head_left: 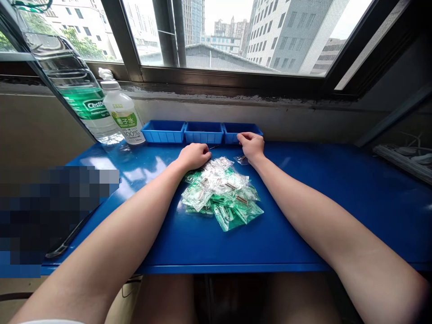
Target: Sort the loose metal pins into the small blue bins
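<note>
Grip of the right hand (252, 146) is narrowed at the right bin (230, 137), contents indiscernible; the left hand's (194, 156), beside the packets (222, 191), cannot be told. Placing is apparently under way; controlled release is called for.

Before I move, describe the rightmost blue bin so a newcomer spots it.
Below the window, along the far side of the blue table, stand three blue bins in a row. The rightmost bin is the one whose front the right hand partly hides.
</note>
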`<state>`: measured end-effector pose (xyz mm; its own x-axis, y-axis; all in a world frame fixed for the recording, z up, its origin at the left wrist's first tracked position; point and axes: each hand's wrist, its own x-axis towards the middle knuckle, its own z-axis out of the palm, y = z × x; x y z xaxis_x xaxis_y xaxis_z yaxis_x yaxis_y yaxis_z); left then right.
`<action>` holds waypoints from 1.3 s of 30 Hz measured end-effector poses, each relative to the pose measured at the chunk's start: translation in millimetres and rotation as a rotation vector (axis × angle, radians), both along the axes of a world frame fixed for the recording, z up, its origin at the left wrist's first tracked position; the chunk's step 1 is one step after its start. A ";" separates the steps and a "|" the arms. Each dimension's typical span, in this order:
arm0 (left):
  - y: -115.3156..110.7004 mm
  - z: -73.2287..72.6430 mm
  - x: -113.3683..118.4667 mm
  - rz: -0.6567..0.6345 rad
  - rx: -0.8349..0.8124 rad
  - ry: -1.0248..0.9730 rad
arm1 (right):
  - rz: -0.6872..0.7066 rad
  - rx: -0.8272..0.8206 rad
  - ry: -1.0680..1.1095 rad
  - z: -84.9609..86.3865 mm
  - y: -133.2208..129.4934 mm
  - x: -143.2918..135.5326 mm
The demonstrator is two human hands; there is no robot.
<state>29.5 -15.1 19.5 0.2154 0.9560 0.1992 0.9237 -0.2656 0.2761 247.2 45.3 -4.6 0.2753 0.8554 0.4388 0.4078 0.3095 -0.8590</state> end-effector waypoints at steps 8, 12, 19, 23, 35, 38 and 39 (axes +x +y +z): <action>2.8 -5.3 -0.9 0.006 0.033 -0.056 | 0.582 0.189 -0.529 1.5 -29.6 -25.5; 2.8 -7.2 -0.5 -0.023 0.068 -0.126 | 0.700 0.239 -0.699 -0.3 -30.5 -30.2; 1.0 -6.9 1.9 -0.057 0.063 -0.191 | 0.757 0.219 -0.767 0.5 -26.6 -34.6; 1.6 -8.2 1.1 -0.063 0.068 -0.193 | 0.785 0.154 -0.708 2.1 -27.9 -37.4; 2.9 -9.3 0.1 -0.077 0.093 -0.197 | 0.824 0.172 -0.653 4.7 -34.6 -38.5; 2.3 -9.6 1.0 -0.069 0.108 -0.237 | 0.839 0.212 -0.651 4.4 -35.4 -39.1; 2.1 -9.8 1.5 -0.071 0.118 -0.249 | 0.843 0.218 -0.640 3.9 -35.3 -39.2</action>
